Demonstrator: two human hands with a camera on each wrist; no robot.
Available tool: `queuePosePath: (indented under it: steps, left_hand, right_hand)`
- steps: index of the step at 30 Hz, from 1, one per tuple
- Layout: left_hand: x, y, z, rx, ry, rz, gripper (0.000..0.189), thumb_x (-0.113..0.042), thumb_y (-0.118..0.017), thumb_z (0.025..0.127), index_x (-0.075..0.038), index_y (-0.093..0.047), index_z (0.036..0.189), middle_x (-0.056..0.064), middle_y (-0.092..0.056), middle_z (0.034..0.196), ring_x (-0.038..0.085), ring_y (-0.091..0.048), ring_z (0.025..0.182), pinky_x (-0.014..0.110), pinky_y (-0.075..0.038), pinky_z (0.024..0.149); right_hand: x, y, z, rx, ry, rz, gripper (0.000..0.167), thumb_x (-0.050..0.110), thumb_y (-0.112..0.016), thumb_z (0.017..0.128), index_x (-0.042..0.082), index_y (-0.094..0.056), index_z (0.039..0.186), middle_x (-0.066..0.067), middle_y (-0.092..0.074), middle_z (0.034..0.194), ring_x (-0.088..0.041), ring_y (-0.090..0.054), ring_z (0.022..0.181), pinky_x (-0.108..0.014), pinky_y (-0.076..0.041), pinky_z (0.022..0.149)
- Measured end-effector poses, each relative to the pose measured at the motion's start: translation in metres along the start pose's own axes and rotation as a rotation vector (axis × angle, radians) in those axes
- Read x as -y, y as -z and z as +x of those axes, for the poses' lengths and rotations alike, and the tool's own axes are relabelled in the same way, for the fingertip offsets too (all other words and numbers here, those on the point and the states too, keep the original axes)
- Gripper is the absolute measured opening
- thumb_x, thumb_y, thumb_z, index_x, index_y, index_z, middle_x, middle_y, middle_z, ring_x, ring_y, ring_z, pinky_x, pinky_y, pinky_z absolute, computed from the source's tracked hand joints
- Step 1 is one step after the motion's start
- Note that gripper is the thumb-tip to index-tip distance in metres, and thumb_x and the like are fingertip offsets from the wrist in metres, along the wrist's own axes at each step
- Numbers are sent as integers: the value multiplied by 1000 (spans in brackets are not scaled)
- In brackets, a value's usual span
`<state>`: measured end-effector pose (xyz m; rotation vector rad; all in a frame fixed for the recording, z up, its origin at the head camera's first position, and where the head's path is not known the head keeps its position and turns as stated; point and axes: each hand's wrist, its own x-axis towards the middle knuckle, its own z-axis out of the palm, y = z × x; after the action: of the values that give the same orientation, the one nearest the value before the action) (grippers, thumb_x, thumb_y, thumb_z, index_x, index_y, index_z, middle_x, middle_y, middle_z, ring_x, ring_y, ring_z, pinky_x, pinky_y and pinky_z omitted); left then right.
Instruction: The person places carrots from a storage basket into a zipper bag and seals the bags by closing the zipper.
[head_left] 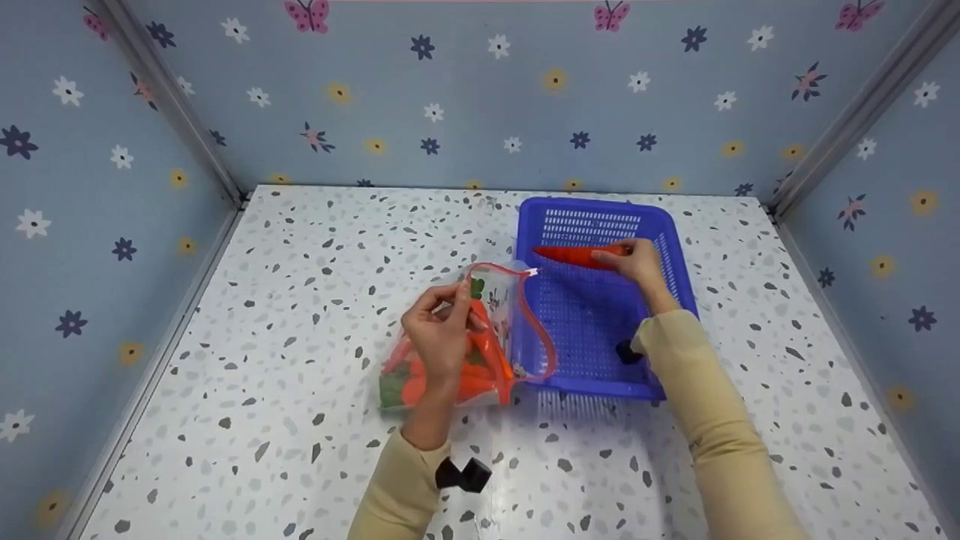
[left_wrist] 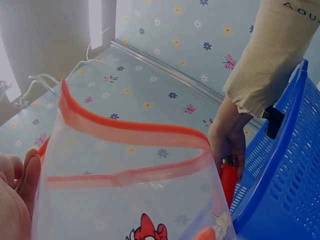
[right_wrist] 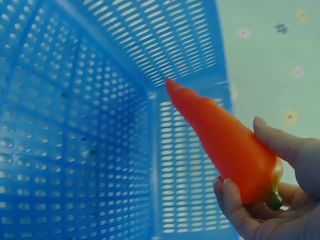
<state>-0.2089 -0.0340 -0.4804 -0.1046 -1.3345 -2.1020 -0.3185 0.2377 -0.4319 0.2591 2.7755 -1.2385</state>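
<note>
My right hand [head_left: 639, 264] grips a red pepper [head_left: 574, 256] by its stem end, its tip pointing left, over the blue basket [head_left: 529, 225]. In the right wrist view the pepper [right_wrist: 225, 145] shows a short green stem, with the thumb on one side and fingers on the other. My left hand [head_left: 439, 326] pinches the upper edge of a clear zip bag [left_wrist: 120, 129] with a red band round its mouth. The mouth gapes toward the basket and overlaps its left side. Inside the bag lie several red-orange vegetables [head_left: 491, 352] with green parts, partly hidden by the left hand.
The basket has slotted side walls and stands on a speckled white table [head_left: 300, 315]. Flowered blue panels [head_left: 495, 90] close off the back and both sides. A black device [head_left: 474, 475] sits at the left wrist, another [head_left: 628, 352] at the right.
</note>
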Motion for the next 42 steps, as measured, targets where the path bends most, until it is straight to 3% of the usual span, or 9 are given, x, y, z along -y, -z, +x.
queuePosePath:
  steps: [7, 12, 17, 22, 29, 36, 39, 40, 42]
  left_hand:
    - [-7, -3, 0, 13, -50, -16, 15, -9, -66, 80, 6, -63, 83, 32, -49, 66, 27, -47, 33, 39, -43, 30]
    - [-13, -5, 0, -2, -17, 4, 15, -11, -66, 80, 3, -64, 84, 32, -49, 67, 27, -47, 34, 38, -43, 30]
    - [-7, -2, 2, 1, -14, 12, 14, -12, -66, 81, 1, -65, 84, 29, -51, 61, 29, -47, 33, 39, -42, 28]
    - [-4, -1, 2, 4, -36, 3, 13, -11, -65, 81, 1, -65, 84, 31, -50, 58, 28, -47, 33, 39, -41, 28]
    - [-23, -8, 0, -8, -23, 5, 11, -10, -66, 80, 1, -65, 82, 32, -49, 62, 27, -48, 34, 38, -43, 29]
    - [18, 6, 4, 22, -55, -19, 12, -9, -64, 81, 2, -65, 87, 28, -50, 63, 28, -47, 33, 40, -42, 29]
    - [23, 9, 4, 26, -52, -10, 12, -7, -63, 82, 3, -65, 89, 24, -53, 62, 27, -49, 34, 39, -42, 29]
    - [11, 4, 3, 27, -38, -23, 10, -4, -62, 82, 4, -64, 88, 23, -54, 61, 27, -49, 35, 37, -43, 30]
    - [16, 7, 3, 35, -41, -26, 11, -3, -61, 82, 5, -64, 89, 23, -54, 59, 26, -50, 35, 36, -43, 30]
  right_hand:
    - [5, 15, -21, 7, 32, 3, 55, 44, -67, 75, 0, -59, 107, -13, -57, 97, -18, -51, 76, -22, -46, 62]
    - [9, 24, -40, 19, 120, 16, 56, 45, -65, 76, 1, -58, 111, -15, -57, 103, -22, -51, 83, -26, -48, 71]
    - [15, 33, -63, 9, 202, 40, 58, 45, -64, 76, 1, -57, 114, -16, -56, 107, -25, -51, 88, -31, -47, 76]
    - [23, 42, -87, -9, 235, 83, 58, 44, -64, 76, 2, -56, 116, -15, -55, 107, -25, -50, 88, -28, -46, 76]
    - [30, 54, -120, -46, 327, 182, 49, 35, -64, 80, 2, -57, 115, -14, -55, 106, -21, -51, 86, -18, -45, 72]
    - [35, 54, -154, -85, 448, 322, 33, 9, -64, 81, -4, -58, 111, -12, -56, 96, -15, -53, 74, -16, -46, 62]
    - [32, 53, -163, -77, 457, 384, 31, 6, -65, 80, -1, -60, 110, -11, -57, 94, -18, -55, 74, -18, -48, 62]
    - [33, 53, -166, -75, 461, 398, 31, 4, -65, 79, -1, -60, 109, -11, -57, 93, -19, -55, 73, -19, -48, 62]
    - [33, 52, -171, -65, 473, 411, 30, 1, -65, 78, -1, -61, 108, -11, -58, 93, -20, -55, 73, -19, -49, 62]
